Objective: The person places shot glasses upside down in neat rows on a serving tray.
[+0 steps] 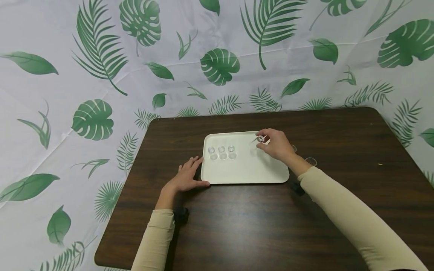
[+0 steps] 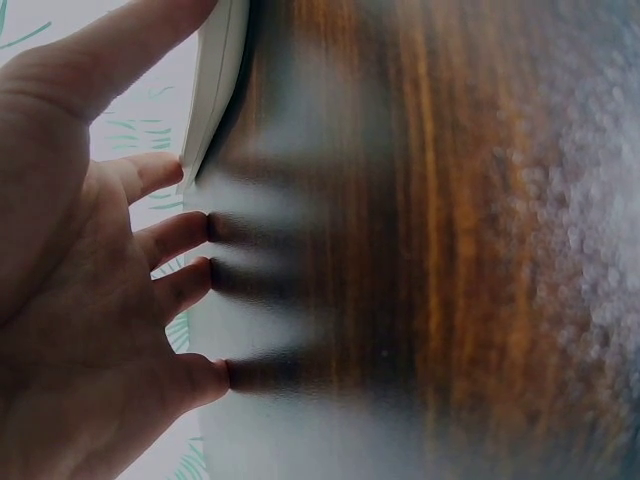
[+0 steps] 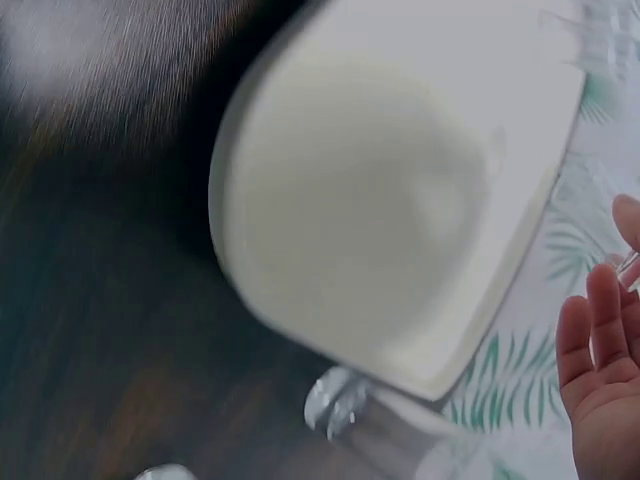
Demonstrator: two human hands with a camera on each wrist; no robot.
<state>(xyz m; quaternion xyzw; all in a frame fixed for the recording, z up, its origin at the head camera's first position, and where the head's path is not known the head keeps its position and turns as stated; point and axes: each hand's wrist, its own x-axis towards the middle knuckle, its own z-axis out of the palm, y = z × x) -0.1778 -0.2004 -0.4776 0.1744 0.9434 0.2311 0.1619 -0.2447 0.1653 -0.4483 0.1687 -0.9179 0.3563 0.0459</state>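
Note:
A cream tray (image 1: 245, 165) lies on the dark wooden table. On its left part stand several small clear glasses (image 1: 222, 152) in a short row. My left hand (image 1: 186, 177) spreads its fingers at the tray's left end, with thumb and index fingertip right at the rim. In the left wrist view, the other fingertips of that hand touch the table. Over the tray's far right part, my right hand (image 1: 276, 145) pinches a small clear glass (image 1: 260, 139) between thumb and fingers, tilted. Only a sliver of it shows in the right wrist view.
Two more clear glasses, one near the forearm (image 1: 311, 161) and one partly hidden behind the hand (image 1: 294, 148), stand on the table right of the tray. A white cloth with green leaves (image 1: 220, 67) hangs behind the table (image 1: 237, 226). A small yellow scrap (image 1: 380, 164) lies far right.

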